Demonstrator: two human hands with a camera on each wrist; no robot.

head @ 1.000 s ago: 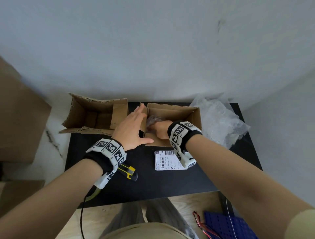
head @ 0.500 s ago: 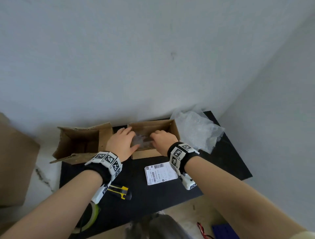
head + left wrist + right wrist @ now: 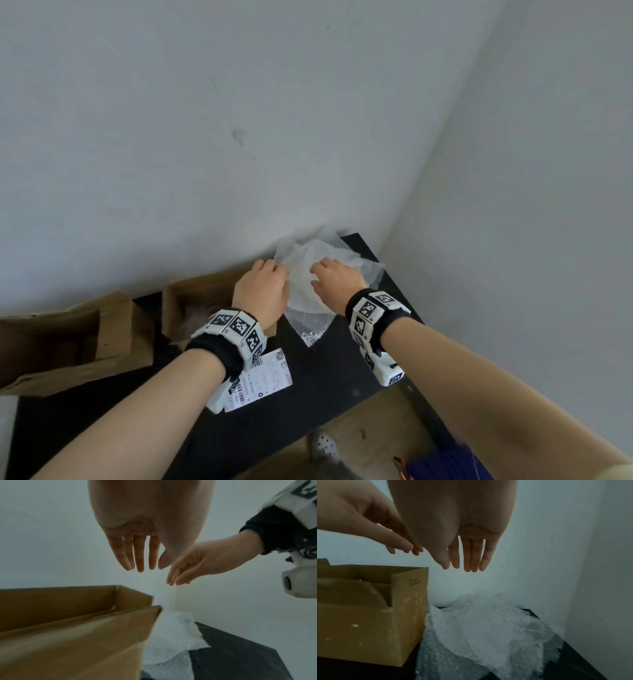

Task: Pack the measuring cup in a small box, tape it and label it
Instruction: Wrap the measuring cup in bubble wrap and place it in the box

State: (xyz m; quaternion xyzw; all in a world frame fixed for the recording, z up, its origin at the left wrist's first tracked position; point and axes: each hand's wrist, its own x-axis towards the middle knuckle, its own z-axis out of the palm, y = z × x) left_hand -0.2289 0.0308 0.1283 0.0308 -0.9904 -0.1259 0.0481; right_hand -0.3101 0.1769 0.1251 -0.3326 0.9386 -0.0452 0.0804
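Observation:
The small open cardboard box (image 3: 185, 298) stands on the black table (image 3: 325, 377) at the back. A pale wrapped bundle (image 3: 197, 317) lies inside it; the measuring cup itself I cannot make out. To the box's right lies a pile of white foam and bubble wrap (image 3: 305, 294). My left hand (image 3: 263, 291) and right hand (image 3: 337, 279) are both over that pile. In the wrist views the left hand (image 3: 137, 558) and right hand (image 3: 467, 559) hang with straight fingers above the wrap (image 3: 488, 628), holding nothing. The shipping label (image 3: 265, 378) lies flat near my left wrist.
A larger open cardboard box (image 3: 68, 342) stands at the table's left. White walls meet in a corner just behind the wrap. Below the table's front edge are a wooden floor and a blue object (image 3: 445, 466).
Both hands have left the small box and moved right, to above the foam and bubble wrap. The head view has tilted up and to the right.

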